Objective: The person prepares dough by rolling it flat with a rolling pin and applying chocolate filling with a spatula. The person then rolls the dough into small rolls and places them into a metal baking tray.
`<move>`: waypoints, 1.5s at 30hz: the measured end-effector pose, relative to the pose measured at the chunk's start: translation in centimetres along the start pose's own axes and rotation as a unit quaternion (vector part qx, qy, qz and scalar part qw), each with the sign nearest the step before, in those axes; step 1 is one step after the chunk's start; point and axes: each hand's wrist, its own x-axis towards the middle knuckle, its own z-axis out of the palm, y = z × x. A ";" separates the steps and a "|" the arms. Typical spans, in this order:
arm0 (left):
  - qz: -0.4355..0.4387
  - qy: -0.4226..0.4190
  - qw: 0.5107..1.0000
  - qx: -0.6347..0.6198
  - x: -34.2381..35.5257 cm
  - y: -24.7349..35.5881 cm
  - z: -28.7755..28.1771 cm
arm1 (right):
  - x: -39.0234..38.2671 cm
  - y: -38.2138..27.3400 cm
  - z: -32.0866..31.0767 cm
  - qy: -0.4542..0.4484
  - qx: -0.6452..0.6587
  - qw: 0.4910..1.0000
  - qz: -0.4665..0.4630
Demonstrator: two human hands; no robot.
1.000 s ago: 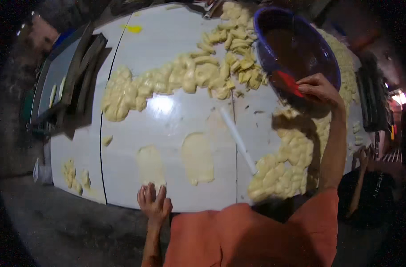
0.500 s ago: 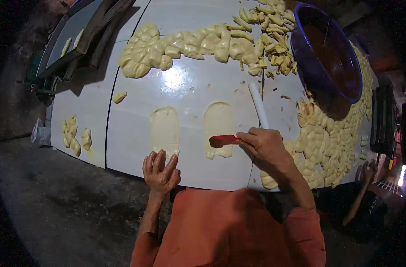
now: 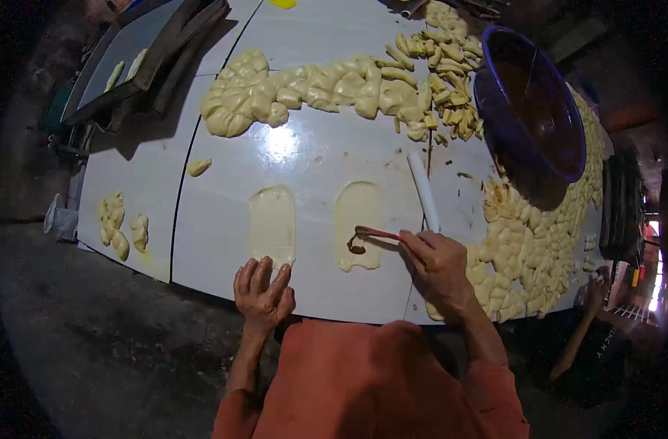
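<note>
From where I stand, the person in the orange shirt (image 3: 348, 366) leans over a white counter (image 3: 326, 293) with both hands low over the work. The right hand (image 3: 438, 267) has its grip closed around the handle of a red spatula (image 3: 383, 235), which points leftward. Its tip is at a dab of brown paste (image 3: 356, 247) on the lower half of the right dough sheet (image 3: 359, 201), a flat, pale, round-topped piece. The left dough sheet (image 3: 272, 227) lies beside it, a gap of bare surface between them. The left hand (image 3: 264, 296) holds nothing; its grip is open, fingers spread, the tips at that sheet's lower edge. I cannot tell whether they press down.

Just right of the sheets, a white rod (image 3: 423, 192) lies at a slant. Beyond them stretches a row of dough lumps (image 3: 323, 86), meeting a heap of cut strips (image 3: 451, 80) near a deep blue basin (image 3: 491, 117). More dough pieces (image 3: 524, 238) cover the right side. At the far left sits a dark-rimmed tray (image 3: 140, 44), and at the right edge a co-worker's hand (image 3: 597, 284) reaches in.
</note>
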 end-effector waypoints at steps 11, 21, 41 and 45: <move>0.008 0.028 1.000 -0.013 0.0 -0.2 0.3 | -0.5 0.1 -0.1 -0.055 0.020 0.998 0.020; -0.035 0.023 0.999 -0.027 -0.3 0.0 0.3 | -0.4 0.1 0.0 -0.041 0.058 0.997 0.041; -0.010 -0.004 1.000 -0.012 -1.5 -1.0 0.8 | 4.4 17.2 -12.1 0.181 0.360 0.825 0.396; -0.010 -0.008 1.000 0.019 -1.5 -0.5 0.5 | 6.1 25.9 -16.2 0.163 0.077 0.922 0.343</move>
